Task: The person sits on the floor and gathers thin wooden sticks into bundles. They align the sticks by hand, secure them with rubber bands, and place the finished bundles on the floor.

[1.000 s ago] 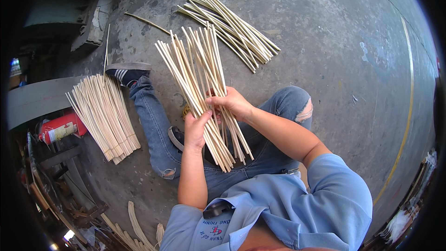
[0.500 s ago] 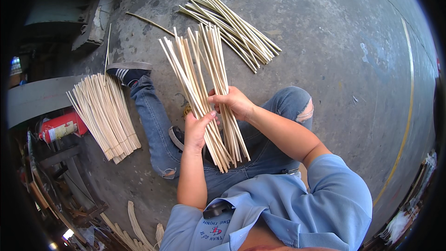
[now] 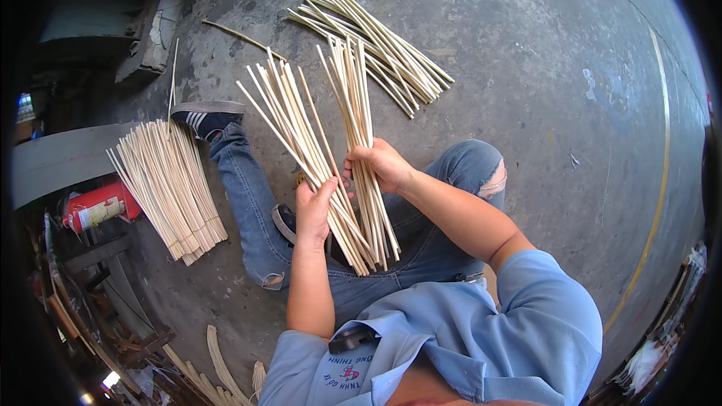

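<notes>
I sit on the floor with thin pale wooden sticks in both hands, above my lap. My left hand [image 3: 313, 207] is closed round a fanned bunch of sticks [image 3: 289, 116], its thumb lying across them. Round a second bunch of sticks [image 3: 353, 98], just to the right, my right hand [image 3: 380, 164] is wrapped, thumb over the front. The two bunches spread apart at the top and come close together at their lower ends. Some fingers of both hands are hidden behind the sticks.
Loose sticks [image 3: 376, 49] lie on the concrete floor ahead, with a single stick [image 3: 241, 37] to their left. A large tied bundle of sticks [image 3: 169, 192] rests at the left beside a red fire extinguisher [image 3: 101, 207]. Curved pale rods [image 3: 218, 361] lie at the lower left.
The two held bunches have moved further apart at the top, the left one fanning out leftward. My right hand has shifted slightly right, away from my left hand.
</notes>
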